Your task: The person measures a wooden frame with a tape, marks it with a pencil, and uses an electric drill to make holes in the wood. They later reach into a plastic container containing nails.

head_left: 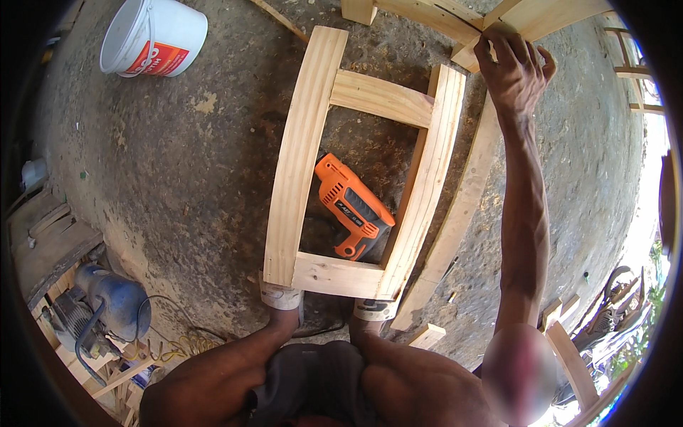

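Observation:
My right hand (517,75) reaches far forward at the upper right, its fingers bent down over the corner of a wooden frame (541,20), where several pieces of timber meet. The fingertips are partly hidden against the wood. My left hand is out of view. In front of me lies a smaller wooden frame (287,160), with two long rails joined by two crosspieces. Its near end is at my feet. Inside its opening, an orange and black power drill (352,203) lies on its side on the floor.
A white bucket (167,39) with a red label stands at the upper left. A long board (455,213) lies right of the smaller frame. At the lower left is a blue-tanked air compressor (117,302) beside wood scraps and a yellow hose. Timber offcuts (571,363) lie lower right.

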{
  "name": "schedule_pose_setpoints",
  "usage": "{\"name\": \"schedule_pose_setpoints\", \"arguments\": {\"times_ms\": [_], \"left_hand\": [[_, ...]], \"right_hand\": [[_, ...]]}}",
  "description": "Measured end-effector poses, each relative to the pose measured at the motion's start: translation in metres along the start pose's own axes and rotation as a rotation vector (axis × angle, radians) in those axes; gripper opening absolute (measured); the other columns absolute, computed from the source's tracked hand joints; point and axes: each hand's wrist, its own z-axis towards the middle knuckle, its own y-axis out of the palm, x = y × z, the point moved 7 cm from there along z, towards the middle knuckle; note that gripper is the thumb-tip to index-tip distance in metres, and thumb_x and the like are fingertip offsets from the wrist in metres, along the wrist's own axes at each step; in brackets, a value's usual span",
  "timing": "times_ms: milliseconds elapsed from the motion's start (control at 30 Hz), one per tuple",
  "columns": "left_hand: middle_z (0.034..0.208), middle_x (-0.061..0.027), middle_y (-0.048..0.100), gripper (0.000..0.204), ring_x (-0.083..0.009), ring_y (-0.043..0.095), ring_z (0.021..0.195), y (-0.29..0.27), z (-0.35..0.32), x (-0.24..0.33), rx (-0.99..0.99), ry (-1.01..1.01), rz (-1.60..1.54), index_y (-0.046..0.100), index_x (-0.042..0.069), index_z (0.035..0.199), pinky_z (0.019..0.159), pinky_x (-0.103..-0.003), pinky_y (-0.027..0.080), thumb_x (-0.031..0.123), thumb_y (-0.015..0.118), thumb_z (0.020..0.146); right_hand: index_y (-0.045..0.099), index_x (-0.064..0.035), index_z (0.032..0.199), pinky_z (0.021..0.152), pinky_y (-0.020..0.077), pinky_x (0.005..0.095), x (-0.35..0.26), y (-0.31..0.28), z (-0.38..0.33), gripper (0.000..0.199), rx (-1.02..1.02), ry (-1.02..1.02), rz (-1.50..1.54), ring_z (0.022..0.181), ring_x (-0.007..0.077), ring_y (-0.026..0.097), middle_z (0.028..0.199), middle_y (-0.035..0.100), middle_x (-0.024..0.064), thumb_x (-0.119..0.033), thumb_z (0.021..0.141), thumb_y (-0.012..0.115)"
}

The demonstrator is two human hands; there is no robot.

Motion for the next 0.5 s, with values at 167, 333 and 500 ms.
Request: {"name": "schedule_pose_setpoints", "arguments": {"times_ms": [167,333,500], "left_hand": [[0.128,-0.0139,0.061,0.040,-0.0292,0.057,0.118,0.004,-0.002,-0.011,-0.024,0.030,0.053,0.055,0.004,0.133,0.101,-0.040,0.045,0.020,0.063,0.098],[0.130,-0.0135,0.060,0.040,-0.0281,0.057,0.119,0.021,-0.004,-0.070,-0.002,-0.102,-0.315,0.055,0.004,0.134,0.101,-0.040,0.045,0.020,0.062,0.098],[0.130,-0.0133,0.060,0.039,-0.0279,0.057,0.119,0.007,-0.001,-0.015,-0.042,-0.046,-0.026,0.056,0.005,0.134,0.101,-0.040,0.045,0.021,0.062,0.099]], "right_hand": [[0.076,-0.0245,0.087,0.096,0.0348,0.0457,0.001,0.001,-0.001,0.011,0.014,-0.019,0.007,0.085,0.0098,0.068,0.096,0.072,-0.0116,-0.032,0.082,0.081],[0.076,-0.0251,0.087,0.097,0.0346,0.0464,0.001,0.001,-0.001,0.011,-0.004,-0.016,0.008,0.086,0.0103,0.068,0.096,0.072,-0.0120,-0.033,0.083,0.081],[0.076,-0.0258,0.089,0.099,0.0337,0.0456,0.000,0.002,0.001,0.010,-0.034,0.004,-0.011,0.088,0.0096,0.069,0.100,0.074,-0.0121,-0.034,0.083,0.080]]}}
